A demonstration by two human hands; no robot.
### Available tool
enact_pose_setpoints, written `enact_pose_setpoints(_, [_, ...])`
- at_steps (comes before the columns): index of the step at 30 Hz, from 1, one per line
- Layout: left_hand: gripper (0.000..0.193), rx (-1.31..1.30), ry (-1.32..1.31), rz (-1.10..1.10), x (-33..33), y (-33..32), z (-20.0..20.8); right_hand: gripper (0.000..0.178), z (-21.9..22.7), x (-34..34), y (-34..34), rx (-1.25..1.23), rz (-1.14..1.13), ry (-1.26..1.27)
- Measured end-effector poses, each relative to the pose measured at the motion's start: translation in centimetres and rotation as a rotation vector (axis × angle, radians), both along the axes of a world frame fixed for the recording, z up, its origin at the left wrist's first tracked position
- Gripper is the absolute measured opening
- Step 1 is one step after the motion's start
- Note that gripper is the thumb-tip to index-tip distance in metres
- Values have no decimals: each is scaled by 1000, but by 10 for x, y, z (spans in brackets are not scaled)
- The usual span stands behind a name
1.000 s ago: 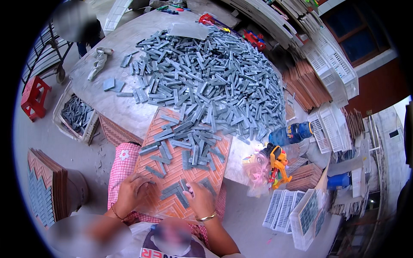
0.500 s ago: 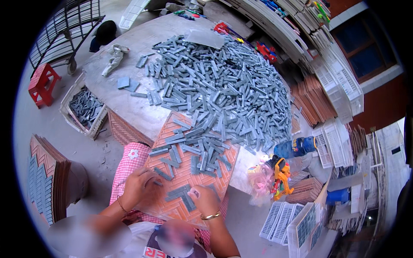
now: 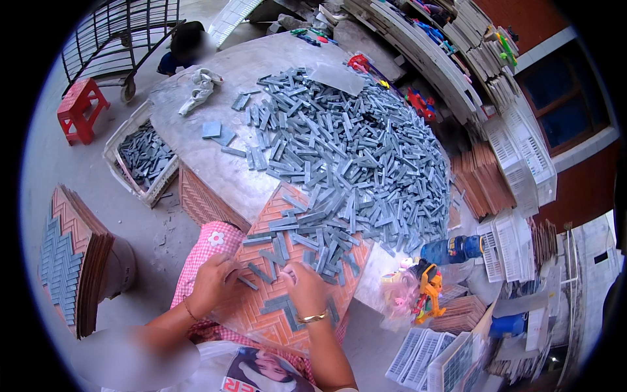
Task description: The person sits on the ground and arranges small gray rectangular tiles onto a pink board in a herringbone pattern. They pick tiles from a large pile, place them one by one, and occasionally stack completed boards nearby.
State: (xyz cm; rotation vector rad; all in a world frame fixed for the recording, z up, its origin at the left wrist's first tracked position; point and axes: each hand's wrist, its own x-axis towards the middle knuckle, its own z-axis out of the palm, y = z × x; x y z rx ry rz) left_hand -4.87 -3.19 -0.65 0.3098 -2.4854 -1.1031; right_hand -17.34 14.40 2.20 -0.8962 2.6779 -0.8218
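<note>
Curling the right hand (image 3: 305,289) low over the orange herringbone board (image 3: 245,312), narrow in its bend, impossible to tell whether gripping anything. Bending the left hand (image 3: 213,281) half closed over the board's left side, just beside a loose grey strip (image 3: 247,283), again impossible to tell whether holding anything. Working with the board close before the body, with set grey strips (image 3: 277,303) near the right hand and loose strips (image 3: 330,245) over the far half. Facing, farther off, a large grey heap (image 3: 366,144) on the pale table (image 3: 232,179). Having, to the right, a blue bottle (image 3: 454,249); to the left, a white crate (image 3: 163,186) of strips and, farther, a red stool (image 3: 83,108)
</note>
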Motion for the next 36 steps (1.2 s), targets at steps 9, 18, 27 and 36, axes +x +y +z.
enact_pose_setpoints(9, [13,30,49,-125,15,16,-5,15,-44,7,5,-47,-41,-305])
enact_pose_setpoints(18, [29,-4,174,-222,-6,21,11,24,-8,15,28,-307,41,-1008])
enact_pose_setpoints(27, [14,96,-294,-185,24,-50,7,21,-5,17,49,-409,-64,-811])
enact_pose_setpoints(36, [37,-131,203,567,-15,-266,50,16,-28,-13,67,-157,-337,-7])
